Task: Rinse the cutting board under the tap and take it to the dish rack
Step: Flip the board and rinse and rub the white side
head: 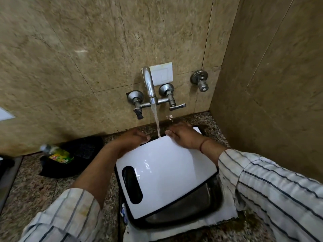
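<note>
Rinsing step: cutting board [167, 173] is tilting over the sink [197, 203], tap [151, 89] water hitting its top edge. Left hand [132, 137] and right hand [183, 137] are gripping that edge, fingers pressed together. Next, probably: lift clear, carry to rack, not in view.

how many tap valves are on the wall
3: one valve left of the spout, one lever valve right of it, and a separate valve farther right near the corner. None look hidden.
</note>
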